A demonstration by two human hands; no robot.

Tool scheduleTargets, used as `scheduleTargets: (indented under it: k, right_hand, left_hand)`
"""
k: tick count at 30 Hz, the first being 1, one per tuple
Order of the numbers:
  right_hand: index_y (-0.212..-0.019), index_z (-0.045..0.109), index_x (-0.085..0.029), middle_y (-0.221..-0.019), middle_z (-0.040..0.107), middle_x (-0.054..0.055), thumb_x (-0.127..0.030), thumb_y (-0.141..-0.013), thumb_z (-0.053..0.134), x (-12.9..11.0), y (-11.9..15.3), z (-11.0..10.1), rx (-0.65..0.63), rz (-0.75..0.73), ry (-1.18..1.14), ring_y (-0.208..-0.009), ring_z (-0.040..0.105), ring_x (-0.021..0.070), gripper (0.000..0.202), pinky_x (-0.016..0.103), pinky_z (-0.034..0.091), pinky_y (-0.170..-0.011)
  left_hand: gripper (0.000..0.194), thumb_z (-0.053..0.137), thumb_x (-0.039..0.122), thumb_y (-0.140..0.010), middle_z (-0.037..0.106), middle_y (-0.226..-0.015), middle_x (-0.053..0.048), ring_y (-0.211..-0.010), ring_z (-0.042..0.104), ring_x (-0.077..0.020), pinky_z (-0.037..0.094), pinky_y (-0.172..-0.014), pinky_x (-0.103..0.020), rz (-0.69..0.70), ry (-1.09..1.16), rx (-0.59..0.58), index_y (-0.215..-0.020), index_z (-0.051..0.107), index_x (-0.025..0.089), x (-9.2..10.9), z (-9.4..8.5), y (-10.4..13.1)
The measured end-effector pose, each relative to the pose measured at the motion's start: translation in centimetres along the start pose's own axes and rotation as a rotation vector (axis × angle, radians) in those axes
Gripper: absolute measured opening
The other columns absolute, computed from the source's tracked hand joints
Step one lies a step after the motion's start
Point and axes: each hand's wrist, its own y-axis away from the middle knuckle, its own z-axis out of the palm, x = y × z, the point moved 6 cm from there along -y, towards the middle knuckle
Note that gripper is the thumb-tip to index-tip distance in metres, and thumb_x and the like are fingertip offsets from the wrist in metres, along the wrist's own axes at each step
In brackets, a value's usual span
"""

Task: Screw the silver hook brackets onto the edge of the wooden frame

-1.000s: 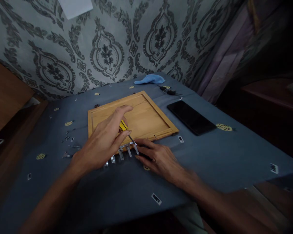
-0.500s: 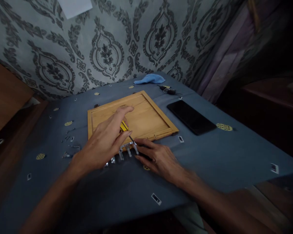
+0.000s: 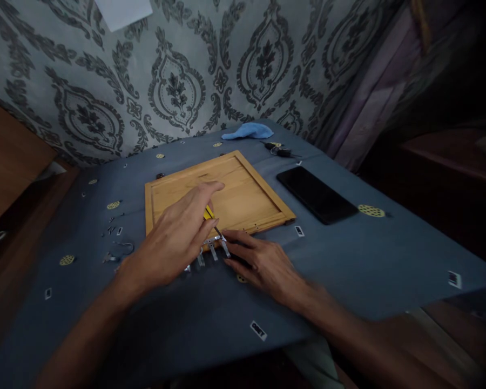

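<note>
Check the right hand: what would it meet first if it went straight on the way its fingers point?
Most likely the nearest metal hook, right by the fingertips of the right hand; depth is unclear, so they may already touch.

Quantities: one framed wooden panel [image 3: 235, 189], one yellow-handled tool [image 3: 208, 213], one black phone [image 3: 316, 193], one blue cloth [image 3: 249, 131], one white sheet [image 3: 123, 12]. At least four metal clips [image 3: 213, 252] are visible. Loose small parts [image 3: 112, 230]: several; exact count indistinct.
</note>
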Motion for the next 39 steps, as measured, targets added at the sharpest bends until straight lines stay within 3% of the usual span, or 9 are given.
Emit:
scheduleTargets:
  k: [11,20,26,31,33,37,39]
  right_hand:
    - [-0.122,0.075,-0.020,-0.132,0.072,0.012,-0.021,-0.100,0.060,0.2,0.0,0.2,0.021,-0.021,-0.001,-0.107,0.076,0.0269,0.027,0.040,0.066,-0.086]
    - [-0.117,0.075,-0.017,-0.132,0.072,0.013,-0.021,-0.101,0.059,0.1,0.1,0.1,0.037,-0.041,-0.003,-0.101,0.078,0.0269,0.023,0.039,0.067,-0.080]
    - [-0.119,0.076,-0.019,-0.132,0.072,0.012,-0.023,-0.101,0.057,0.2,0.1,0.2,0.017,-0.017,-0.003,-0.101,0.077,0.0283,0.027,0.042,0.067,-0.080]
    - [-0.120,0.076,-0.018,-0.134,0.071,0.012,-0.024,-0.101,0.057,0.3,0.0,0.3,0.000,-0.012,0.001,-0.104,0.077,0.0285,0.027,0.040,0.067,-0.082]
    - [-0.120,0.076,-0.018,-0.134,0.071,0.012,-0.024,-0.101,0.058,0.3,0.0,0.3,-0.002,-0.015,0.001,-0.104,0.077,0.0284,0.027,0.040,0.067,-0.083]
    - [-0.120,0.076,-0.019,-0.134,0.072,0.011,-0.022,-0.100,0.060,0.2,0.1,0.2,0.008,-0.026,0.006,-0.103,0.077,0.0268,0.025,0.038,0.066,-0.083]
    - [-0.118,0.075,-0.018,-0.133,0.072,0.011,-0.021,-0.100,0.062,0.1,0.1,0.1,0.020,-0.036,0.009,-0.102,0.078,0.0258,0.023,0.037,0.066,-0.083]
  left_hand:
    - [0.042,0.050,0.012,-0.100,0.064,-0.132,-0.011,-0.128,0.062,-0.0251,0.053,-0.105,-0.041,-0.025,0.043,-0.010,-0.141,0.041,0.017,-0.2,0.0,-0.2]
    - [0.043,0.048,0.011,-0.101,0.071,-0.116,-0.004,-0.106,0.070,-0.0173,0.057,-0.085,-0.027,0.070,0.150,-0.110,-0.142,0.044,0.023,-0.4,-0.2,0.1]
    - [0.028,0.057,0.017,-0.100,0.074,-0.114,-0.004,-0.096,0.073,-0.0185,0.056,-0.083,-0.029,0.035,0.026,0.033,-0.128,0.053,0.021,-0.2,-0.2,-0.2]
    - [0.014,0.065,0.021,-0.096,0.068,-0.077,0.003,-0.069,0.068,-0.0163,0.045,-0.060,-0.026,-0.039,-0.036,0.105,-0.104,0.053,0.021,-0.7,-0.2,-0.4]
    - [0.014,0.063,0.024,-0.097,0.069,-0.081,0.002,-0.072,0.068,-0.0167,0.045,-0.060,-0.026,-0.050,-0.015,0.074,-0.106,0.053,0.020,-0.9,-0.4,-0.4]
    - [0.026,0.049,0.021,-0.102,0.070,-0.120,-0.006,-0.100,0.070,-0.0190,0.051,-0.076,-0.027,0.019,0.092,-0.060,-0.128,0.049,0.020,-0.7,-0.7,-0.1]
    - [0.030,0.044,0.018,-0.103,0.071,-0.118,-0.005,-0.102,0.070,-0.0186,0.051,-0.077,-0.026,0.034,0.096,-0.077,-0.133,0.048,0.020,-0.6,-0.8,-0.1]
